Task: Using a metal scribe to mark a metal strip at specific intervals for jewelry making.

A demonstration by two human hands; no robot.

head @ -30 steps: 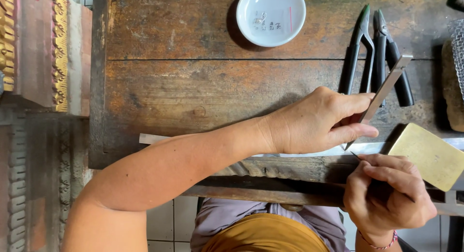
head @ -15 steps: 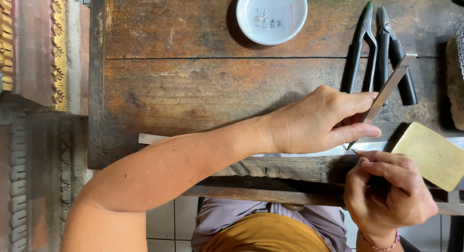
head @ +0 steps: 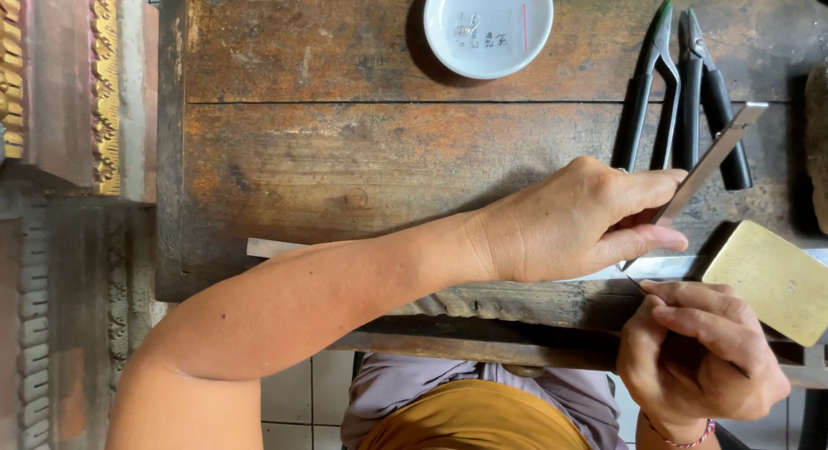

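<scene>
Flat metal file [head: 711,161] is held much as a second ago, its far end shifted slightly rightward, slanting over the worn wooden table [head: 345,157]. It is pinched between thumb and fingers of the left hand [head: 573,221]. A thin dark pin-like piece is gripped by the closed right hand [head: 694,355] just beside the file's lower tip. Black-handled pliers [head: 690,88] and a white dish [head: 487,27] lie beyond.

You're sitting at a small craft workshop, looks like a jeweller's bench. The worn wooden bench [head: 345,157] is scarred and stained, black-handled pliers and snips [head: 681,88] lie by a brass block [head: 772,282], and a white dish [head: 488,25] holds tiny metal bits.
</scene>
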